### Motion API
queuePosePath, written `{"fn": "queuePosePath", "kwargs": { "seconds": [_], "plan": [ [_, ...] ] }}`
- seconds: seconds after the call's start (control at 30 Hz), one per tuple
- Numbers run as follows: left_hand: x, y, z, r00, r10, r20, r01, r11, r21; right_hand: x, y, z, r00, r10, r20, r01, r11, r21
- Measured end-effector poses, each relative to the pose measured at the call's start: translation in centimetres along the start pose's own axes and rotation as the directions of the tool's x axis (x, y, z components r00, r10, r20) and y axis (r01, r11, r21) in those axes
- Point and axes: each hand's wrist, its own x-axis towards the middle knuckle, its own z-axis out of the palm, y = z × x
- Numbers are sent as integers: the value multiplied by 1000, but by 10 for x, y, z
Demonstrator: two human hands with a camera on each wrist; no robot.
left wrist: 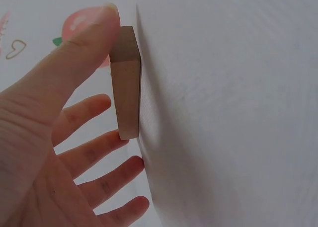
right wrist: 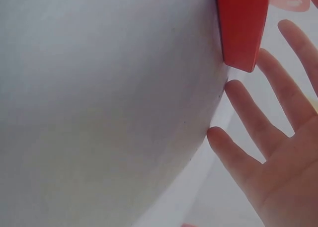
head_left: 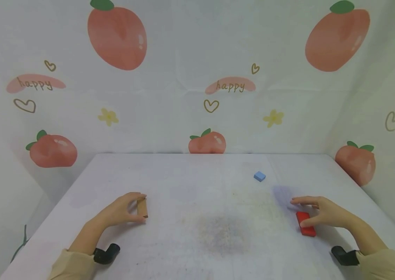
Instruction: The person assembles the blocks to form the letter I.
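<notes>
A tan wooden block (head_left: 142, 208) stands between the thumb and fingers of my left hand (head_left: 122, 208). In the left wrist view the thumb lies at one end of the block (left wrist: 126, 95) and a fingertip meets the other end, while the other fingers spread loosely. My right hand (head_left: 328, 213) hovers over a red block (head_left: 307, 229), its thumb across the block's side and its fingers reaching beyond the far end. Those fingers look spread and fairly straight beside the red block (right wrist: 242, 31) in the right wrist view; the thumb is out of sight there.
A small blue block (head_left: 259, 176) lies toward the back right of the white table (head_left: 183, 179). Behind the table hangs a white cloth (head_left: 173, 77) printed with fruit, hearts and flowers. Black wrist cameras (head_left: 106, 254) sit low by both sleeves.
</notes>
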Motion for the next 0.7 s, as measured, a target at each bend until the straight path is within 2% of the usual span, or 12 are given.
{"fn": "queuePosePath", "kwargs": {
  "seconds": [0.4, 0.7],
  "plan": [
    [0, -3, 0, 1000, 19, 14, -19, 999, 26, -7, 3, 0, 996, -29, 84, 25, 998, 49],
    [0, -3, 0, 1000, 25, 14, -26, 999, 31, -8, 3, 2, 996, -10, 91, 6, 999, 36]
  ]
}}
